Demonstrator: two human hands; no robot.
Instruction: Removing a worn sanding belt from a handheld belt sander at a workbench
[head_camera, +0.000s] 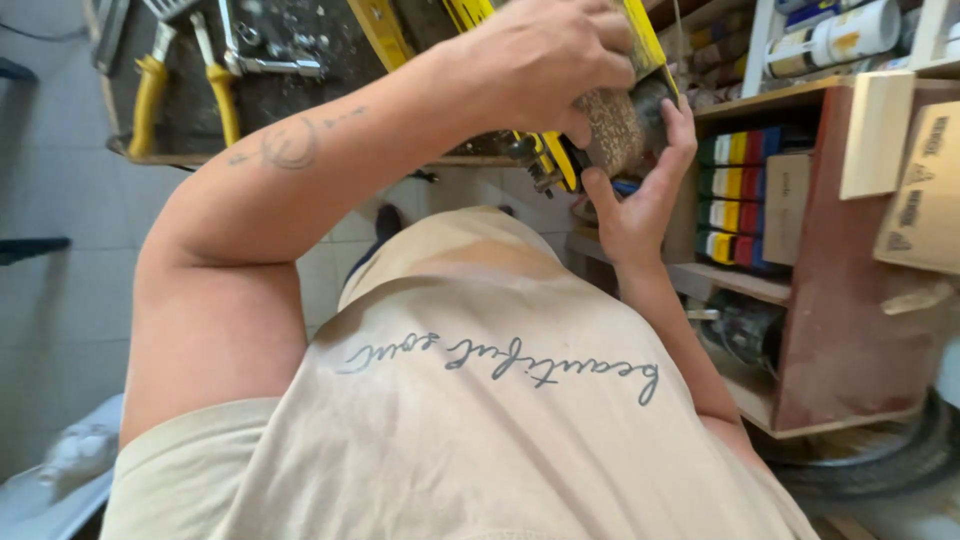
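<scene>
A: Item nearest the camera?
B: A beige shirt (470, 420), filling the near centre of the head view. It is the largest item in view.

A: Next in size?
B: The left forearm, crossing from near left to far centre. The left hand (545, 55) is closed over the top of a yellow power tool (560, 150) at far centre.

A: Right hand status?
B: The right hand (640, 190) is partly open, fingers curved upward. Its fingertips touch a worn brown pad (612, 128) fitted on the tool. Full grasp cannot be confirmed.

A: Surroundings?
B: A wooden shelf unit (850, 330) stands at right, holding 4 rows of coloured boxes (738, 195). A tool tray (250, 90) sits at far left. In it lie yellow-handled pliers (150, 85).
</scene>
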